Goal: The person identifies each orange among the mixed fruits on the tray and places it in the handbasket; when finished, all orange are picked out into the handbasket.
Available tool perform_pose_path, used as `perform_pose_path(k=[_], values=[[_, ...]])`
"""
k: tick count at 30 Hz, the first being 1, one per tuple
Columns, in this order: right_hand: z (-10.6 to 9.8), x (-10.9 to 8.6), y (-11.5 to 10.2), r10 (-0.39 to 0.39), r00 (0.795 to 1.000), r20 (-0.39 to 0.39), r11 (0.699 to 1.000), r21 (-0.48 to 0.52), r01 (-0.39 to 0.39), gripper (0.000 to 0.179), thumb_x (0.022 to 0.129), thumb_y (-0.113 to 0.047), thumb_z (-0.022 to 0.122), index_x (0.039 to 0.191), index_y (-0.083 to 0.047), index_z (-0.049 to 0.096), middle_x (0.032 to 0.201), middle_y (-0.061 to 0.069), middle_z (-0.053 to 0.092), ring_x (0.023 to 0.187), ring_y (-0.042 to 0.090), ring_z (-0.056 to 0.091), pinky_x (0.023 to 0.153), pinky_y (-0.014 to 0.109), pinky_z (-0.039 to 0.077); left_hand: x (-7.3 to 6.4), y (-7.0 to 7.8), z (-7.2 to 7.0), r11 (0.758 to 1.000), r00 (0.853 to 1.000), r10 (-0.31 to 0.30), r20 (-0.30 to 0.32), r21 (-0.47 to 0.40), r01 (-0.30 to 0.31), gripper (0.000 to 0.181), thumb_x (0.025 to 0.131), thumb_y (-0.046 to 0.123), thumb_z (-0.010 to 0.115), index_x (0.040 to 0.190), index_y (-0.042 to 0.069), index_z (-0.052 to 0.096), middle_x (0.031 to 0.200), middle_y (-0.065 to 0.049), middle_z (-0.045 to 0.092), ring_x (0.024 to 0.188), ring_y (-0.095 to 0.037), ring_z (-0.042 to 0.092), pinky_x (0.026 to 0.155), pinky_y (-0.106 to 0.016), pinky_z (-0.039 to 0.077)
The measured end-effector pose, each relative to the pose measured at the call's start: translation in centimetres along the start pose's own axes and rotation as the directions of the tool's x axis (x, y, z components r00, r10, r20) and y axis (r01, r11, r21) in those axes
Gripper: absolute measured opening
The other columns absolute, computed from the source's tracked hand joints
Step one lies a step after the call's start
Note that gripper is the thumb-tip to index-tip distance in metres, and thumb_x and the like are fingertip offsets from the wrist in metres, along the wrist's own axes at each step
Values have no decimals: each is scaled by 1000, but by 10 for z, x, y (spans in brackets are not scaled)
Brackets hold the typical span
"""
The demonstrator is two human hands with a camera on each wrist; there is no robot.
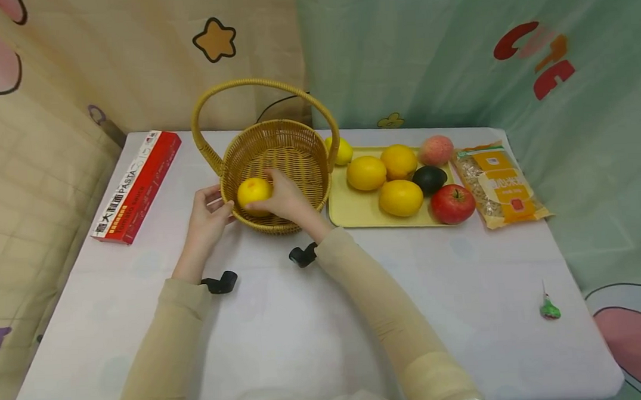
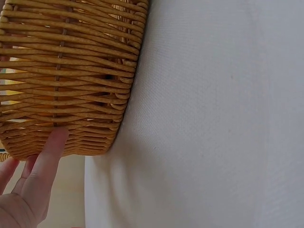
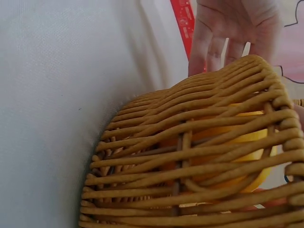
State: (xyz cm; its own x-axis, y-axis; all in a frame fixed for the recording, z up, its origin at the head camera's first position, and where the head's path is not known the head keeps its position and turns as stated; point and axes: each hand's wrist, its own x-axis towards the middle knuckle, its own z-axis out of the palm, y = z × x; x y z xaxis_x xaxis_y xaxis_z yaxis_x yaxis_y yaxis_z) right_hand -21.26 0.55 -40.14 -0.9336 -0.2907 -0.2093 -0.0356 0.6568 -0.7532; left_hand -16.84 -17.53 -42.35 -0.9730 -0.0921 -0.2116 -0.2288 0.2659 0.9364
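A round yellow-orange orange [image 1: 253,194] sits inside the wicker basket [image 1: 320,182], against its left near wall. My right hand [image 1: 288,198] reaches over the near rim and grips the orange, thumb on its near side and fingers on its far side. Through the weave, its yellow skin shows in the right wrist view. At the basket's left outer side is my left hand [image 1: 205,217], fingers and thumb resting against the wall near the rim. One extended finger [image 2: 52,147] touches the woven wall in the left wrist view. The arched handle [image 1: 261,82] stands upright over the basket.
Right of the basket, a yellow tray [image 1: 353,219] bears several yellow fruits, a dark green fruit [image 1: 429,179], a red apple [image 1: 453,204] and a peach [image 1: 436,151]. Beyond it lies an orange-labelled bag [image 1: 505,186]. A pasta box [image 1: 137,187] lies left; a green-wrapped lollipop [image 1: 549,308] lies right.
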Motion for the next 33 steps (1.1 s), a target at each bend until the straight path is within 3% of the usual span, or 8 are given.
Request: perform_pose_path(k=[4, 11, 17, 24, 29, 33], values=[[-9, -9, -3, -25, 999, 21, 1000, -1, 25, 86, 82, -44, 78, 150, -13, 38, 153, 5, 43, 140, 23, 41, 117, 39, 38, -3, -1, -4, 1000, 1000, -8, -9, 3, 8, 57, 101, 14, 50, 150, 5, 22, 151, -19, 34, 137, -30, 45, 92, -30, 58], [-41, -44, 10, -114, 993, -13, 991, 73, 115, 63, 86, -41, 75, 139, -14, 54, 142, 3, 56, 133, 23, 50, 111, 36, 45, -7, -2, -5, 1000, 1000, -14, -18, 4, 14, 58, 102, 16, 50, 151, 5, 22, 150, -19, 33, 135, -31, 45, 93, -31, 57], [-74, -72, 41, -127, 990, -67, 977, 167, 137, 54, 87, -33, 75, 133, -10, 58, 136, 8, 60, 129, 25, 53, 111, 43, 45, -7, -4, -5, 1000, 1000, -3, -23, -6, 3, 58, 101, 16, 51, 151, 4, 22, 151, -19, 34, 135, -32, 46, 86, -22, 58], [-103, -104, 91, -73, 987, -142, 971, 218, 103, 55, 87, -29, 76, 133, -8, 57, 137, 10, 58, 130, 29, 51, 114, 43, 43, -4, -3, -3, 1000, 1000, 14, -6, -22, -14, 59, 101, 16, 52, 150, 4, 22, 151, -20, 34, 135, -32, 46, 88, -24, 58], [-119, -124, 127, -44, 980, -193, 973, 214, 86, 54, 87, -28, 76, 133, -8, 56, 138, 11, 57, 131, 31, 49, 114, 47, 41, -1, -4, -2, 1000, 1000, 19, -10, -19, -19, 58, 101, 16, 52, 150, 4, 24, 150, -19, 35, 134, -31, 46, 79, -14, 57], [-132, -140, 145, -41, 963, -265, 981, 170, 89, 52, 86, -26, 77, 131, -9, 58, 135, 10, 59, 128, 27, 53, 111, 47, 45, 0, -4, -1, 1000, 1000, 22, -9, -22, -23, 57, 101, 15, 52, 149, 4, 24, 149, -19, 35, 134, -31, 46, 76, -10, 56]])
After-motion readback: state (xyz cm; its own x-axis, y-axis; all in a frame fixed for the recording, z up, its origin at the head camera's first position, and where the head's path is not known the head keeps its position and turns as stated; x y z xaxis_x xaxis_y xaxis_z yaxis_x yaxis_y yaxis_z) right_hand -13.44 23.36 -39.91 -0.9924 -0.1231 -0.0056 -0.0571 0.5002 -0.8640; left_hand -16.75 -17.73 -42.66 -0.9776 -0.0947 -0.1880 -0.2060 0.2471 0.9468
